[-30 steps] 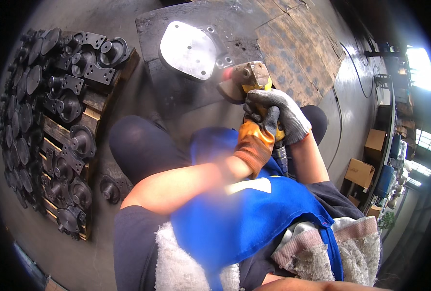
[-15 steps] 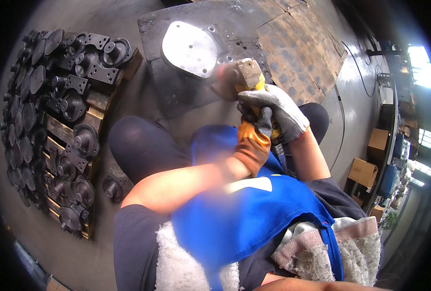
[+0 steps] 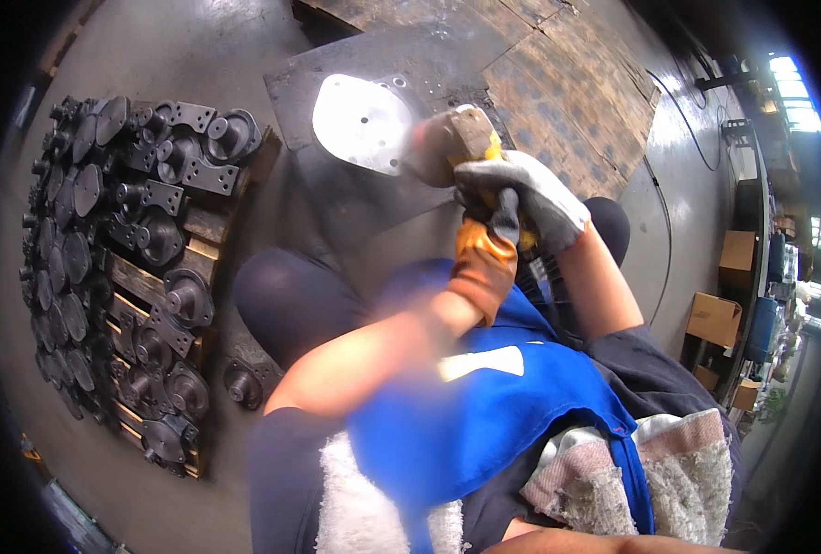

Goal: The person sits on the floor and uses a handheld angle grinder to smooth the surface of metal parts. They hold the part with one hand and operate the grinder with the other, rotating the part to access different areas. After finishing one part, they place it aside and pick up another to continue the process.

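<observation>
Both my gloved hands are closed round a yellow angle grinder (image 3: 473, 138) with a worn metal head. My left hand (image 3: 486, 254), in an orange glove with dark fingers, grips its body from below. My right hand (image 3: 532, 196), in a white and grey glove, wraps over it nearer the head. The blurred grinder disc (image 3: 429, 155) is at the right edge of a bright, rounded metal plate (image 3: 359, 134) with several holes. Whether the disc touches the plate cannot be made out. Beneath the plate is a dark steel sheet (image 3: 304, 171).
To the left, a wooden pallet (image 3: 209, 249) bears many dark flanged metal parts (image 3: 166, 235); another part (image 3: 242, 383) lies on the floor beside it. Stained wooden boards (image 3: 576, 102) extend at the far right. A cable (image 3: 667, 231) and cardboard boxes (image 3: 713, 319) are on the right.
The whole view has shifted, so plate and pallet appear lower. Against the plate, the grinder has moved slightly farther away from me along its right edge. Both hands keep their grip.
</observation>
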`<state>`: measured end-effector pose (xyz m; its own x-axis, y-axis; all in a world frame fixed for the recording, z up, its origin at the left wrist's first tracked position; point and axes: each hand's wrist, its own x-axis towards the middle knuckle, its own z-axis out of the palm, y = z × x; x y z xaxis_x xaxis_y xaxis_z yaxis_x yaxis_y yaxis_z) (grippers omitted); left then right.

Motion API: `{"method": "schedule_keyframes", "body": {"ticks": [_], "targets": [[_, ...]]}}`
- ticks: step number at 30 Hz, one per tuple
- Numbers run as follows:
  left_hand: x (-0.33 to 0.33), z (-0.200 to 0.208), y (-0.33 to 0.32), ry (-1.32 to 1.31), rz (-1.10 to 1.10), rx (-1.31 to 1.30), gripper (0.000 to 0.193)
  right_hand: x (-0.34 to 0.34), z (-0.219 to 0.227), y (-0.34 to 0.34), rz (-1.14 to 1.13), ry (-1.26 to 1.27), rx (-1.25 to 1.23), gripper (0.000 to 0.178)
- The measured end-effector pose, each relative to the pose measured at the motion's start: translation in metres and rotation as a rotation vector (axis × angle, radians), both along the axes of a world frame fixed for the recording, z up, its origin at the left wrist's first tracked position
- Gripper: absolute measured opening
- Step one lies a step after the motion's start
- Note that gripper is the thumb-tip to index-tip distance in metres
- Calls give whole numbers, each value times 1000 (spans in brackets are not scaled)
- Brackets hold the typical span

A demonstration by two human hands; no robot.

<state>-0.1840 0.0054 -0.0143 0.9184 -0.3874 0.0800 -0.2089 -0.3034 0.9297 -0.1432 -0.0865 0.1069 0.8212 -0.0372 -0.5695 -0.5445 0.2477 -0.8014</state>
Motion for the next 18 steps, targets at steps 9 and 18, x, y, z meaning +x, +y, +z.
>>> {"method": "schedule_keyframes", "body": {"ticks": [9, 18], "targets": [[125, 51, 29, -444, 47, 1057, 13, 132, -55, -11, 666, -943, -532, 64], [51, 43, 48, -779, -187, 583, 27, 52, -24, -10, 402, -253, -140, 34]]}}
